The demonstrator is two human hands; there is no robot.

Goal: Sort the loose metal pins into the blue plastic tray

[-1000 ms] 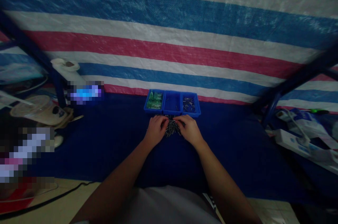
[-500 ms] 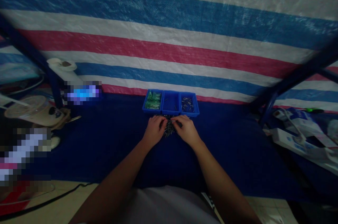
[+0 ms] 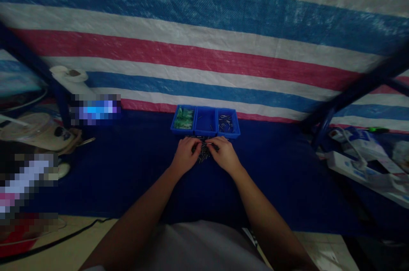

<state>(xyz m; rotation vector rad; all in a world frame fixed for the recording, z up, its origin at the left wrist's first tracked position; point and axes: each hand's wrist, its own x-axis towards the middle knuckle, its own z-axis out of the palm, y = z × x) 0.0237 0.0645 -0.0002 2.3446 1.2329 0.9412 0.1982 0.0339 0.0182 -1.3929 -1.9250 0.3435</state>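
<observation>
Over a pile of small dark metal pins [image 3: 203, 157] on the blue table, both hands work close together. My left hand [image 3: 186, 155] is closed, thumb and fingers pinched at the pile's left side; what they hold is too small to make out. Opposite it, my right hand [image 3: 226, 154] pinches a thin, shiny metal pin [image 3: 208, 143] between thumb and forefinger. Just beyond the hands stand three joined blue bins. The left bin [image 3: 172, 129] holds green packets [image 3: 184, 118], the middle bin [image 3: 204, 127] a few thin pieces, and the right bin [image 3: 238, 134] several loose pins.
A striped plastic sheet [image 3: 198, 62] hangs behind the blue table [image 3: 128, 168]. At left are a paper roll [image 3: 70, 81], a lidded drink cup [image 3: 35, 132] and blurred-out glowing items. A white power strip [image 3: 347, 166] lies at right among bags. Blue frame posts flank the table.
The view has shifted slightly, so everything sits a little higher and further left. Both hands stay over the pile in nearly the same pinching pose.
</observation>
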